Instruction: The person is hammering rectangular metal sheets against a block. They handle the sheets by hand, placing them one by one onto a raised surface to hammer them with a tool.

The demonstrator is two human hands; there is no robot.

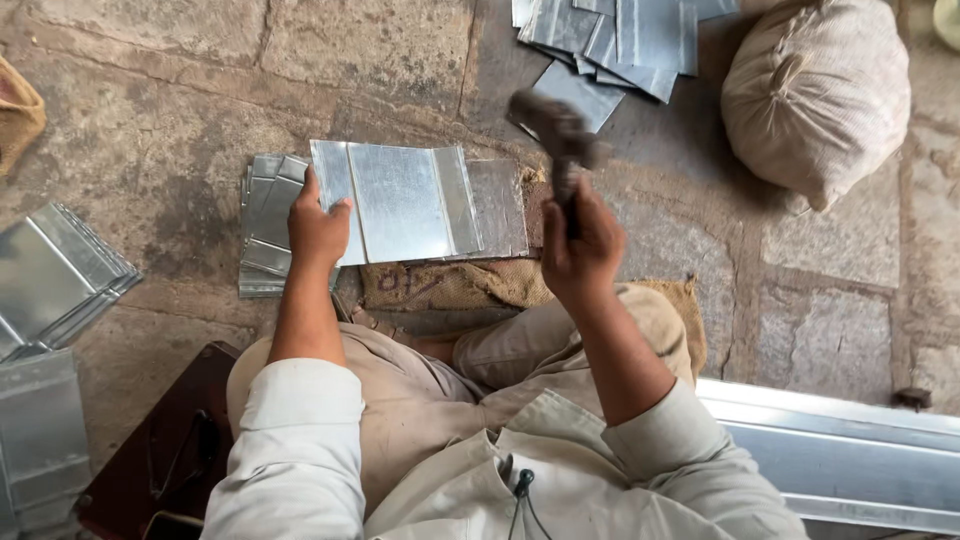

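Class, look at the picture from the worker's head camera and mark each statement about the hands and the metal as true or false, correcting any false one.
1. The right hand holds a hammer raised above the sheet. True.
2. The left hand lies flat on the stone floor. False: it presses on the left end of the folded metal sheet.
3. The sheet lies partly over burlap sacking. True.
4. The tied cloth sack sits at the left edge. False: it is at the upper right.
5. More cut sheets lie piled beyond the hammer. True.

Metal sheet (405, 200) lies on burlap (450, 285), sheet stack (265, 225) left.
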